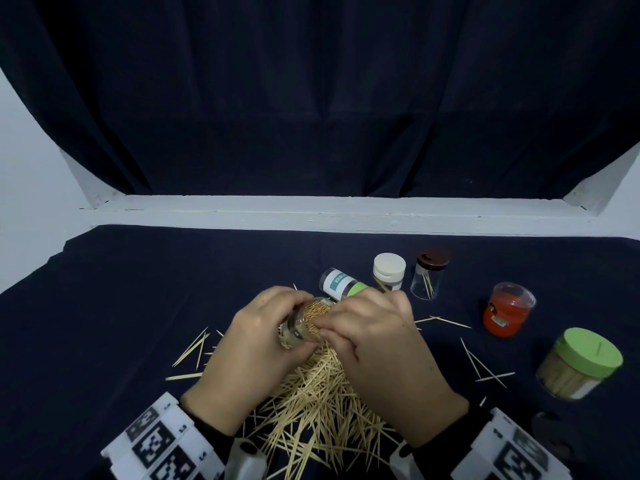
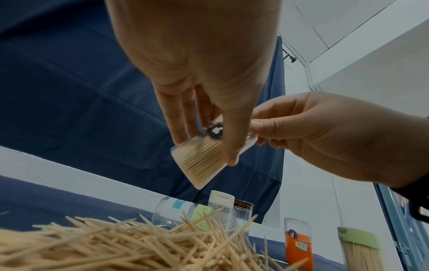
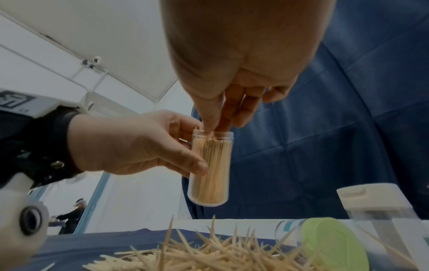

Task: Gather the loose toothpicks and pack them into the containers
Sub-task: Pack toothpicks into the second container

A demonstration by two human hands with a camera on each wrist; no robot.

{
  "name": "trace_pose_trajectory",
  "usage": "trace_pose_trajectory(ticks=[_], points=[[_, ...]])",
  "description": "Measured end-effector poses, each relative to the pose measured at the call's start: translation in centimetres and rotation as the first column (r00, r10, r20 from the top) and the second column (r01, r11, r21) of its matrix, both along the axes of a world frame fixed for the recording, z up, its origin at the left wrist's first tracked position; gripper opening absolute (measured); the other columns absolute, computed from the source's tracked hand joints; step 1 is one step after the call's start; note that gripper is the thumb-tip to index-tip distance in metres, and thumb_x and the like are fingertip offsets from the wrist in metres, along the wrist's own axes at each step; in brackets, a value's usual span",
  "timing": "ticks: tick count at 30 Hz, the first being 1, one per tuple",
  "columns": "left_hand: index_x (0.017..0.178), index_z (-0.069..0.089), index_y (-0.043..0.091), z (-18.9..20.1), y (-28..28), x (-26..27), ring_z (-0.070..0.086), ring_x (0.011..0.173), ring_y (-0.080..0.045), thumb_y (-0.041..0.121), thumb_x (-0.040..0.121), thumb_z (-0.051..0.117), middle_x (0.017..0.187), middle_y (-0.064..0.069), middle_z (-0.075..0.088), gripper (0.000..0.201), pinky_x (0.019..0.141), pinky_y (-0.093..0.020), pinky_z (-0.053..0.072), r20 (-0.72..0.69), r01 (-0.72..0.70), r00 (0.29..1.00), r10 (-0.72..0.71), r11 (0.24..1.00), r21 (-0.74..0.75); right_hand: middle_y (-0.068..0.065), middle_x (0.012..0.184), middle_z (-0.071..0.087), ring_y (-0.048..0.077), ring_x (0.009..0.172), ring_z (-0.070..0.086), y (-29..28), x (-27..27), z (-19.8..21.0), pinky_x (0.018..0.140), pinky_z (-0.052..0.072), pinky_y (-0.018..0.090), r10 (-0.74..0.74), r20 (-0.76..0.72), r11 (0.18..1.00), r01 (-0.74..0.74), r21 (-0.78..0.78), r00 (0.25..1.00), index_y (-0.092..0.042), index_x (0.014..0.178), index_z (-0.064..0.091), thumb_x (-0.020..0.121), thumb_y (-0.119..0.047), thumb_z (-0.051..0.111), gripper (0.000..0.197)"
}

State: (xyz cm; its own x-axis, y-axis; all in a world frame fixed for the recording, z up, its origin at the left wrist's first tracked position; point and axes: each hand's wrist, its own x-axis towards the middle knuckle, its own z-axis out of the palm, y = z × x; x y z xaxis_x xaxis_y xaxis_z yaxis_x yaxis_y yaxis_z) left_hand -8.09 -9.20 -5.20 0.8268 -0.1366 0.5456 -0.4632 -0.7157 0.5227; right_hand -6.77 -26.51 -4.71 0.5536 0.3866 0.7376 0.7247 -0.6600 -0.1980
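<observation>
A clear round container (image 1: 294, 336) packed with toothpicks is gripped in my left hand (image 1: 301, 320), tilted above the big loose toothpick pile (image 1: 318, 403). In the left wrist view my left hand (image 2: 205, 150) wraps the container (image 2: 199, 161). My right hand (image 1: 323, 327) is at its open mouth. In the right wrist view the right hand (image 3: 218, 126) has thumb and fingers pinched together on toothpicks in the container (image 3: 211, 165), which my left hand (image 3: 192, 148) holds upright.
Behind the hands a labelled container with a green cap (image 1: 341, 284) lies on its side, beside a white-capped one (image 1: 388, 275) and a brown-lidded one (image 1: 429, 275). A red container (image 1: 507, 310) and a green-lidded full one (image 1: 581, 363) stand right. Stray toothpicks (image 1: 190, 351) lie around.
</observation>
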Motion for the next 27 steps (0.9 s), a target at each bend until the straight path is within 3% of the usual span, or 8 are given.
trace_pose_trajectory(ticks=[4,7,10,15,21,23,25,27], points=[[0.107,0.066,0.023,0.3,-0.3,-0.2,0.059,0.095,-0.002,0.016,0.064,0.086,0.102,0.016,0.059,0.048,0.08,-0.02,0.05,-0.004,0.048,0.999,-0.048,0.999,0.023,-0.015,0.08,0.062,0.01,0.081,0.053,0.0,0.3,0.1,0.078,0.03,0.03,0.007,-0.073,0.993,0.001,0.116,0.997,-0.029,0.08,0.071,0.081,-0.033,0.058,0.014],[0.106,0.066,0.022,0.4,-0.6,-0.2,0.057,0.095,0.002,0.015,0.064,0.086,0.101,0.017,0.059,0.047,0.081,-0.014,0.046,0.019,0.053,0.998,-0.054,0.998,0.046,-0.014,0.084,0.062,0.008,0.085,0.051,0.0,0.1,0.2,0.078,0.03,0.029,-0.024,-0.075,0.993,0.032,0.112,0.997,-0.027,0.087,0.071,0.082,-0.034,0.056,0.018],[0.107,0.065,0.023,0.4,-0.7,-0.1,0.058,0.095,0.0,0.017,0.064,0.086,0.102,0.017,0.059,0.048,0.08,-0.016,0.048,0.016,0.056,0.998,-0.056,0.998,0.027,-0.015,0.086,0.063,0.006,0.086,0.05,-0.4,-0.2,0.3,0.077,0.027,0.026,-0.046,-0.067,0.991,0.054,0.122,0.997,-0.026,0.089,0.072,0.08,-0.036,0.056,0.021],[0.108,0.065,0.025,0.3,-0.9,-0.1,0.058,0.095,0.001,0.023,0.064,0.085,0.102,0.019,0.059,0.049,0.078,-0.013,0.047,0.0,0.068,0.998,-0.068,0.998,0.008,-0.017,0.085,0.063,0.008,0.083,0.054,-0.7,-0.7,0.4,0.075,0.028,0.03,-0.081,-0.051,0.997,0.082,0.004,0.995,-0.03,0.089,0.072,0.087,-0.033,0.047,0.025],[0.11,0.065,0.027,1.0,-1.9,0.0,0.058,0.098,0.0,0.026,0.063,0.087,0.105,0.019,0.06,0.052,0.082,-0.019,0.049,-0.032,0.077,0.997,-0.077,0.997,0.005,-0.021,0.094,0.06,-0.002,0.093,0.045,-3.7,-1.6,1.9,0.082,0.023,0.021,-0.102,-0.229,0.983,0.134,0.128,0.968,-0.034,0.094,0.069,0.09,-0.041,0.046,0.024],[0.11,0.065,0.028,1.5,-2.6,0.2,0.057,0.1,0.002,0.026,0.062,0.086,0.107,0.019,0.06,0.053,0.086,-0.018,0.049,-0.042,0.061,0.997,-0.061,0.998,-0.002,-0.02,0.094,0.06,0.001,0.093,0.047,-5.8,-1.8,2.3,0.084,0.027,0.025,-0.173,-0.252,0.971,0.208,0.121,0.952,-0.032,0.092,0.07,0.088,-0.039,0.054,0.018],[0.111,0.063,0.031,2.0,-3.6,0.4,0.056,0.101,0.006,0.027,0.062,0.086,0.108,0.021,0.06,0.055,0.087,-0.012,0.047,-0.064,0.062,0.996,-0.063,0.998,-0.027,-0.014,0.092,0.061,0.008,0.09,0.054,-8.4,-2.2,2.6,0.083,0.039,0.032,-0.258,-0.247,0.948,0.294,0.124,0.934,-0.027,0.092,0.07,0.084,-0.03,0.062,0.012],[0.109,0.06,0.036,2.7,-4.8,0.4,0.057,0.096,0.011,0.026,0.062,0.086,0.102,0.024,0.062,0.054,0.082,-0.003,0.043,-0.115,0.088,0.989,-0.098,0.992,-0.087,-0.014,0.087,0.06,0.004,0.082,0.055,-11.4,-3.0,2.8,0.08,0.043,0.024,-0.332,-0.329,0.906,0.395,0.149,0.884,-0.025,0.096,0.069,0.082,-0.017,0.07,0.016]])
